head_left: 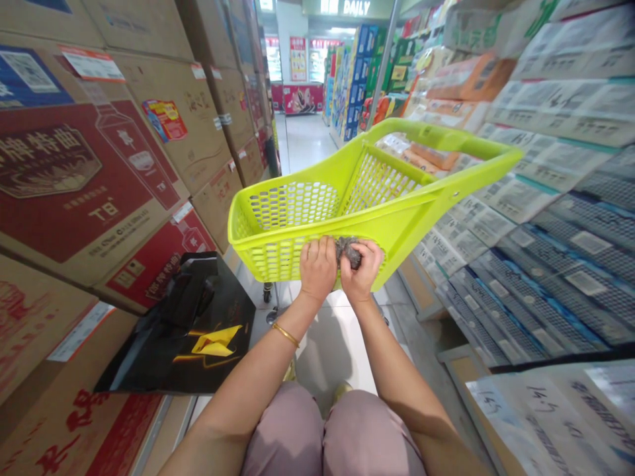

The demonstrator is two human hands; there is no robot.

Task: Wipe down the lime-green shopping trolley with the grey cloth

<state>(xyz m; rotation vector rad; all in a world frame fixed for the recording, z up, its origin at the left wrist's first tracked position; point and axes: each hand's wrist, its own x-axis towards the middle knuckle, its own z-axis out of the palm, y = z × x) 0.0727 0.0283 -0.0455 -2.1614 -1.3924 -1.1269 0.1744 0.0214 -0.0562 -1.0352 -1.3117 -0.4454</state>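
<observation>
Cart [391, 228] in the aisle, both hands at its near wall

Lime green, it stands side-on before the person's knees [372, 430], handle [496, 155] to the right, a wheel [267, 293] showing underneath. The right hand [366, 264] has its fingers closed around a grey wad [351, 254], held at the cart's near side just below the rim. The left hand [318, 264] is right beside it, fingers bent against the same wall (whether they grip anything, I cannot tell). A gold bracelet [286, 334] circles the left wrist. Left of the cart, a black bag [163, 344] with a yellow patch sits by stacked boxes [49, 152]; to the right, wrapped packs [550, 106] are piled in rows.
</observation>
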